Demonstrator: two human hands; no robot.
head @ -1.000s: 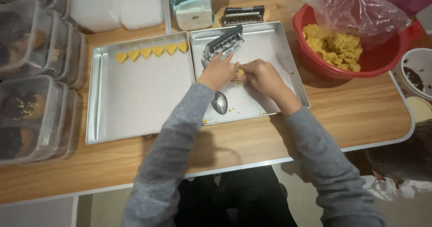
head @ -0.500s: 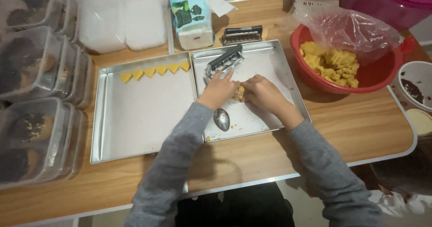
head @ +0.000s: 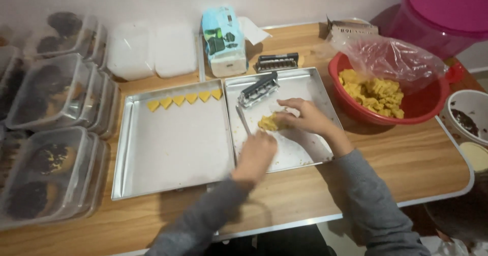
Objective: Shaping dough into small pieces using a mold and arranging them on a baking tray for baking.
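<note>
My right hand (head: pixel 304 116) presses on a lump of yellow dough (head: pixel 268 122) in the right metal tray (head: pixel 310 83). My left hand (head: pixel 255 154) grips the lower end of a metal spoon (head: pixel 242 118), whose handle points up toward the dough. A ridged metal cookie press (head: pixel 258 89) lies at the far side of the same tray. The left metal tray (head: pixel 173 149) carries a row of several yellow heart-shaped cookies (head: pixel 185 99) along its far edge.
A red bowl (head: pixel 429 106) of yellow dough under a clear plastic bag sits to the right. Clear lidded containers (head: pixel 46 134) of dark cookies are stacked at the left. A tissue box (head: pixel 222 40), a white lidded tub (head: pixel 151 50) and a pink bucket (head: pixel 439 17) stand behind.
My left hand has left the dough, moved back toward me and taken hold of the spoon. The camera has tilted up, showing more of the table's far side.
</note>
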